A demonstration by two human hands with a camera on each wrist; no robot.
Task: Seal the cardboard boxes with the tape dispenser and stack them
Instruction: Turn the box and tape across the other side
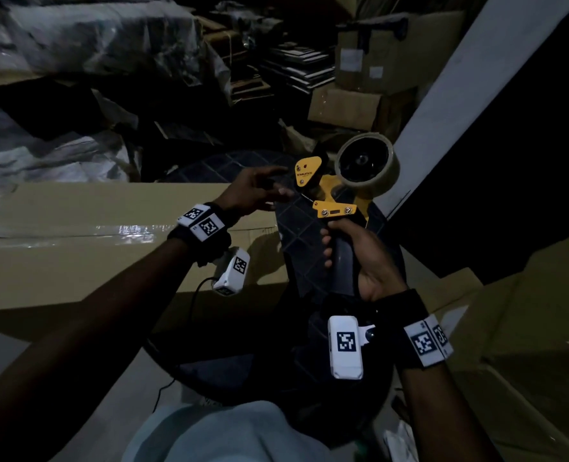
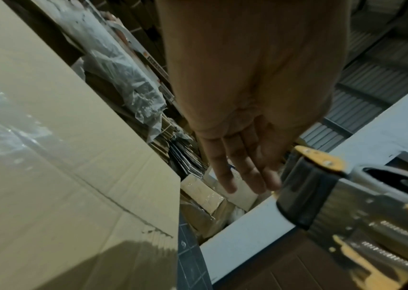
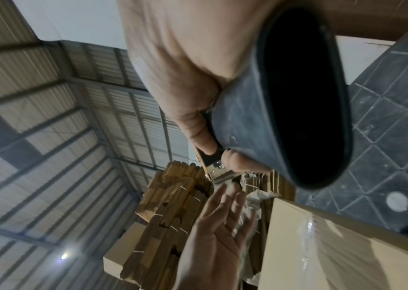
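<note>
Yellow tape dispenser (image 1: 334, 191) in right hand (image 1: 359, 255) | serrated blade seen from left wrist only

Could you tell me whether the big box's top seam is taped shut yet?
Taped: glossy clear tape runs along the cardboard box top seam.

- An open gap runs between the taped box (image 1: 76, 235) on the left and the stacked boxes (image 1: 526, 328) on the right.
- The tape dispenser (image 1: 339, 191), held up in the right hand (image 1: 359, 258), blocks that gap's far end.
- The left hand (image 1: 256, 191) hovers just beside the dispenser.
- Piled cardboard (image 1: 359, 105) and a white post (image 1: 476, 95) close off the back.
</note>
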